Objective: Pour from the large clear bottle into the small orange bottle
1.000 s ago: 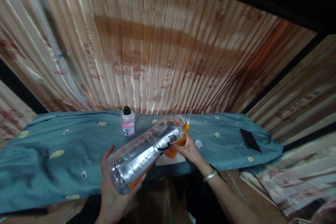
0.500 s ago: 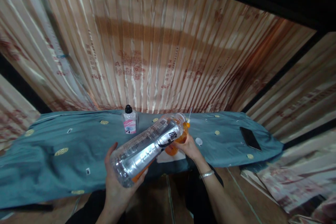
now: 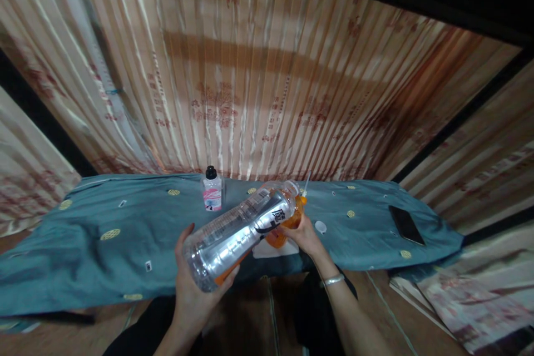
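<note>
- Striped curtains (image 3: 250, 83) are hung behind a surface draped with a teal cloth (image 3: 104, 233).
- A large clear bottle (image 3: 237, 228) is held tilted above the cloth's near edge, its base gripped by the left hand (image 3: 196, 283).
- Its neck meets an orange container (image 3: 287, 225) clasped by the right hand (image 3: 304, 233).
- A small pink-labelled bottle (image 3: 212, 196) stands behind; a white cap (image 3: 320, 227) and a dark phone (image 3: 406, 224) lie to the right.

bottle (image 3: 240, 233) label: one black character (blurred).

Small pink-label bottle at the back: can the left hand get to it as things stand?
Probably not yet: the left hand is full, gripping the base of the big tilted bottle. The path over the cloth to the small bottle looks free.
</note>
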Tool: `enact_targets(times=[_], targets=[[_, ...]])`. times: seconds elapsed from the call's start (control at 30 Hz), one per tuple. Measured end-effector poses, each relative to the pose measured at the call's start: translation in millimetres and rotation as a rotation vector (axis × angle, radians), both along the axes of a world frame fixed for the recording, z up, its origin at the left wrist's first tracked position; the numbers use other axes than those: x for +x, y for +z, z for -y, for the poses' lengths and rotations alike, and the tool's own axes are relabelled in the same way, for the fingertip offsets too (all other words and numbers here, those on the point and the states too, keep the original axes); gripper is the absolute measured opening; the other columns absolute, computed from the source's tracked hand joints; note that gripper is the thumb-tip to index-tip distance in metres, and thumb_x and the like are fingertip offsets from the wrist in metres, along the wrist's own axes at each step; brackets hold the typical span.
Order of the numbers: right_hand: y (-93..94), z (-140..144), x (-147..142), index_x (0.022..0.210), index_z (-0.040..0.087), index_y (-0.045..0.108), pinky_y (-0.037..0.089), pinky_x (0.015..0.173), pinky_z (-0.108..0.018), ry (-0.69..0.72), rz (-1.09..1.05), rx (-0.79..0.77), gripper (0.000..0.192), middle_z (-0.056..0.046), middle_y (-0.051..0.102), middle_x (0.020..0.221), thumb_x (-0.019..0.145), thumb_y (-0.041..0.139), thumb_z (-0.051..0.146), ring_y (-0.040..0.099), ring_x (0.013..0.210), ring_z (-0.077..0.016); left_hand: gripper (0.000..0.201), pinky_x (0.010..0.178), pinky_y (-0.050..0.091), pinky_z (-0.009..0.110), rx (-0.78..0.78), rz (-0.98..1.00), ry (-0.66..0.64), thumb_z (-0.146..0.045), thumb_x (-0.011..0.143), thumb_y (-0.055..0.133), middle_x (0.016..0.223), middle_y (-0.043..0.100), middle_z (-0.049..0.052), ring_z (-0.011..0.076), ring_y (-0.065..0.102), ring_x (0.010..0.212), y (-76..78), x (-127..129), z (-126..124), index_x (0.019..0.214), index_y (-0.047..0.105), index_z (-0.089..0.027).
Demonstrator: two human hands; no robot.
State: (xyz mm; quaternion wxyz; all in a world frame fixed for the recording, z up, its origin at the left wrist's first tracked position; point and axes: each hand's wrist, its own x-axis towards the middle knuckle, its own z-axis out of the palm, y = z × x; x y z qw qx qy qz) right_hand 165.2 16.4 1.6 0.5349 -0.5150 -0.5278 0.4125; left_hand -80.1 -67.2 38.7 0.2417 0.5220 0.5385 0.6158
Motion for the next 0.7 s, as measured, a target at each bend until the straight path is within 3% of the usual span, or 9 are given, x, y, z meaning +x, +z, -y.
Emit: enact_targets(times=[0.3,0.5,0.7], targets=[[10.6,4.6,-7.8,0.111,0.022,0.058,0.053,0.095,-0.045,0.023,-0.029,0.034,0.063,-0.008,0.073,0.112,0.056,0.086,0.036,0.068,0.106,-0.0298,0.097,0.088,0.055,0.046,-0.009,-0.036,0.01,-0.041,0.059,0.08,0.11,0.061,0.007,0.0241,0.067,0.095,-4.5,-2.9,-1.0,0.14,0.031,-0.026],[1.5,2.4,-4.8,0.127,0.023,0.048,0.048,0.103,-0.045,-0.043,0.05,0.062,0.081,-0.009,0.067,0.125,0.057,0.086,0.032,0.064,0.116,-0.0291,0.096,0.091,0.055,0.046,-0.01,-0.043,0.008,-0.042,0.06,0.08,0.113,0.061,0.009,0.0247,0.066,0.098,-5.1,-3.3,-1.0,0.14,0.03,-0.024],[-6.4,1.2,-1.6,0.121,0.022,0.053,0.052,0.096,-0.047,-0.064,0.108,-0.014,0.074,-0.009,0.071,0.117,0.057,0.086,0.039,0.067,0.109,-0.0318,0.098,0.087,0.057,0.045,-0.008,-0.033,0.012,-0.043,0.058,0.081,0.111,0.061,0.009,0.0251,0.067,0.095,-7.6,-3.5,-2.0,0.14,0.03,-0.024]])
